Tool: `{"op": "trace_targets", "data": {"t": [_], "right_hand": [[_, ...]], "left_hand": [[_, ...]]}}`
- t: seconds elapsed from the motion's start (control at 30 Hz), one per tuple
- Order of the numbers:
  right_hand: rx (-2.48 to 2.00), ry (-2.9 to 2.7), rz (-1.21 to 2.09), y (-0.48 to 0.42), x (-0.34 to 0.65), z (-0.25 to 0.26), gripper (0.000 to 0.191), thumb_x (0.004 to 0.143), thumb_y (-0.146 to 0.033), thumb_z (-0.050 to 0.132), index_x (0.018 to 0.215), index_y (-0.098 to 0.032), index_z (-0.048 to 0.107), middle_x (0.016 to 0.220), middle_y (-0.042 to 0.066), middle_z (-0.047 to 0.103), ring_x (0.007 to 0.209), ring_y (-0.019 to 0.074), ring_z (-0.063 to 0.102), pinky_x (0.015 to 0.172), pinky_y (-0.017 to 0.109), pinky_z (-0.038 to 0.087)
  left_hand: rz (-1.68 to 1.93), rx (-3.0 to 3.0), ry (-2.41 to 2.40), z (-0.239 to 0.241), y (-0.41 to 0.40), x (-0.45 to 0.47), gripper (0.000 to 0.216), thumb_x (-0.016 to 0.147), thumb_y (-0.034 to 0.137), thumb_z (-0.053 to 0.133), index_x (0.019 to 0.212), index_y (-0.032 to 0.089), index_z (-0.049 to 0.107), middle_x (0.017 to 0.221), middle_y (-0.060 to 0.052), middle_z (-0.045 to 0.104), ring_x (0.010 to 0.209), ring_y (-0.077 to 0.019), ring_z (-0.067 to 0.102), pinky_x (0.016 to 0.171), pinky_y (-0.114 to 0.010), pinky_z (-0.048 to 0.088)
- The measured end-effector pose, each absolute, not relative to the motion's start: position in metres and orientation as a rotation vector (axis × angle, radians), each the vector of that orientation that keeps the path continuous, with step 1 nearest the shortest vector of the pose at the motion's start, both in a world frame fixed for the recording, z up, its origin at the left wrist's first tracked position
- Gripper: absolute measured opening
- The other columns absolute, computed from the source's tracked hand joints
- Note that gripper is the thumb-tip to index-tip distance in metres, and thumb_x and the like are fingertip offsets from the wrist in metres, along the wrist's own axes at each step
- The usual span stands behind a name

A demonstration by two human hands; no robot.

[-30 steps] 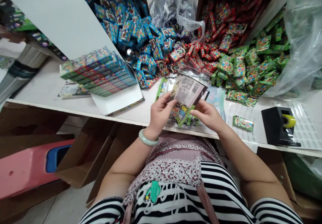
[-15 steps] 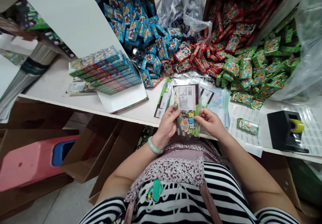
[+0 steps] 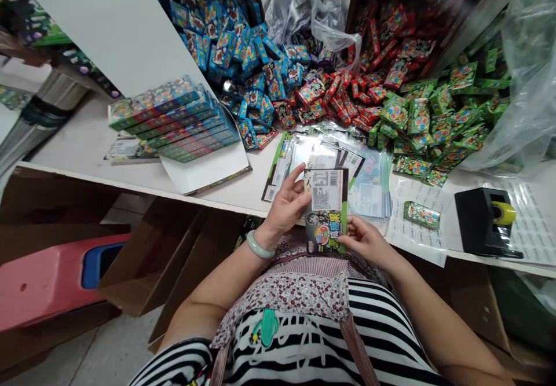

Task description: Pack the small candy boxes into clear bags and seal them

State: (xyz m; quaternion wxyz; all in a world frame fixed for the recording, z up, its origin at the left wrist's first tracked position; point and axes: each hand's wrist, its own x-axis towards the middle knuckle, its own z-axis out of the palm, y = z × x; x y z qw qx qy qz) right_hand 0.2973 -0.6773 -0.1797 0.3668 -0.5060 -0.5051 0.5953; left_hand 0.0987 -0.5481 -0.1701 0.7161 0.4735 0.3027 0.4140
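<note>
A printed candy bag (image 3: pixel 322 230), black and green with a white barcode label on its upper half, is held upright in front of my apron. My left hand (image 3: pixel 284 209) grips its left edge, thumb on the front and index finger stretched upward. At the lower right edge, my right hand (image 3: pixel 367 241) pinches the bag between thumb and fingers. Just beyond it, more flat bags (image 3: pixel 278 166) and clear plastic sleeves (image 3: pixel 376 180) lie overlapping on the white table (image 3: pixel 217 199).
Small candy boxes are heaped at the back: blue (image 3: pixel 234 50), red (image 3: pixel 334 94) and green (image 3: pixel 434 120). A leaning stack of boxes (image 3: pixel 174 122) stands left in a white tray. To the right are a single green packet (image 3: pixel 421 215), sticker sheets and a black tape dispenser (image 3: pixel 482 221).
The candy bag has come down and closer to my body, uncovering more of the bags behind it. My left index finger has lifted and straightened. My right hand has lowered along with the bag.
</note>
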Motion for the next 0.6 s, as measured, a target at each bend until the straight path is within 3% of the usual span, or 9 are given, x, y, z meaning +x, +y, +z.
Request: {"op": "trace_targets", "data": {"t": [0.07, 0.13, 0.2, 0.33, 0.5, 0.6], "right_hand": [[-1.223, -1.347, 1.525, -0.675, 0.304, -0.171, 0.043, 0.086, -0.041, 0.071, 0.123, -0.024, 0.055, 0.104, 0.006, 0.071, 0.092, 0.0191, 0.07, 0.082, 0.04, 0.061], [-1.225, -1.369, 1.318, -0.666, 0.311, -0.158, 0.06, 0.08, -0.039, 0.079, 0.131, -0.027, 0.049, 0.119, 0.009, 0.068, 0.107, 0.0216, 0.068, 0.093, 0.043, 0.058], [-1.259, -1.317, 1.028, -0.654, 0.315, -0.144, 0.066, 0.076, -0.038, 0.083, 0.131, -0.03, 0.046, 0.119, 0.007, 0.068, 0.107, 0.0207, 0.068, 0.092, 0.04, 0.057], [-1.261, -1.225, 0.818, -0.636, 0.307, -0.131, 0.045, 0.085, -0.036, 0.074, 0.122, -0.03, 0.05, 0.094, -0.001, 0.069, 0.081, 0.0145, 0.07, 0.075, 0.031, 0.059], [-1.308, -1.253, 0.905, -0.637, 0.3, -0.127, 0.027, 0.088, -0.033, 0.07, 0.113, -0.026, 0.063, 0.085, -0.001, 0.068, 0.069, 0.0117, 0.064, 0.064, 0.027, 0.055], [-1.302, -1.292, 0.983, -0.637, 0.303, -0.114, 0.012, 0.09, -0.033, 0.066, 0.099, -0.024, 0.068, 0.085, 0.0, 0.069, 0.068, 0.0116, 0.063, 0.061, 0.026, 0.054]], "left_hand": [[0.908, 1.127, 0.652, -0.17, -0.548, 0.095, 0.072, 0.075, 0.041, 0.084, 0.139, 0.036, 0.052, 0.104, -0.004, 0.071, 0.094, -0.0184, 0.072, 0.085, -0.034, 0.061], [0.903, 1.187, 0.632, -0.166, -0.548, 0.094, 0.072, 0.075, 0.04, 0.084, 0.14, 0.036, 0.052, 0.103, -0.004, 0.071, 0.094, -0.0191, 0.072, 0.087, -0.036, 0.061], [0.884, 1.23, 0.614, -0.16, -0.549, 0.094, 0.071, 0.077, 0.038, 0.082, 0.14, 0.036, 0.051, 0.102, -0.005, 0.072, 0.094, -0.0199, 0.073, 0.086, -0.037, 0.062], [0.818, 1.262, 0.553, -0.146, -0.551, 0.09, 0.062, 0.081, 0.034, 0.079, 0.137, 0.035, 0.052, 0.107, -0.005, 0.072, 0.094, -0.0186, 0.073, 0.086, -0.035, 0.062], [0.686, 1.283, 0.484, -0.131, -0.555, 0.079, 0.047, 0.084, 0.03, 0.077, 0.125, 0.029, 0.054, 0.105, -0.005, 0.072, 0.087, -0.0158, 0.073, 0.077, -0.028, 0.062], [0.823, 1.361, 0.581, -0.12, -0.557, 0.082, 0.026, 0.087, 0.037, 0.073, 0.105, 0.023, 0.061, 0.1, -0.006, 0.072, 0.09, -0.0157, 0.071, 0.079, -0.028, 0.06]]}}
